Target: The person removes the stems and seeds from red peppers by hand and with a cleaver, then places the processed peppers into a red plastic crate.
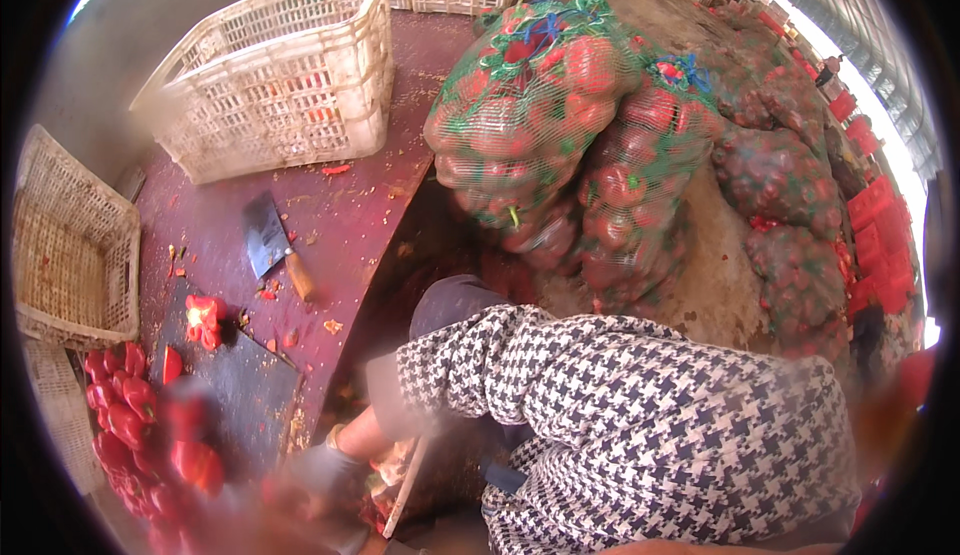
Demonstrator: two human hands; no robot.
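Note:
My right hand [319, 472], in a pale glove, is low at the left of the view, at the near end of a dark cutting board [251, 386]; blur hides its fingers and anything in them. Below it, my left hand [334, 531] is mostly blurred at the bottom edge. On the board lie a cut red bell pepper [204, 321] with pale flesh showing, a red pepper piece [172, 365] and a larger red pepper [196, 466]. A cleaver [264, 240] with a wooden handle rests on the dark red tabletop [360, 202]. Several red peppers [127, 412] are heaped beside the board.
A white plastic crate [277, 97] stands on the table's far part, another crate [75, 255] at the left. Mesh sacks of red peppers [525, 119] [637, 187] stand on the floor beside the table, with more sacks [780, 180] behind. Pepper scraps lie below the table edge.

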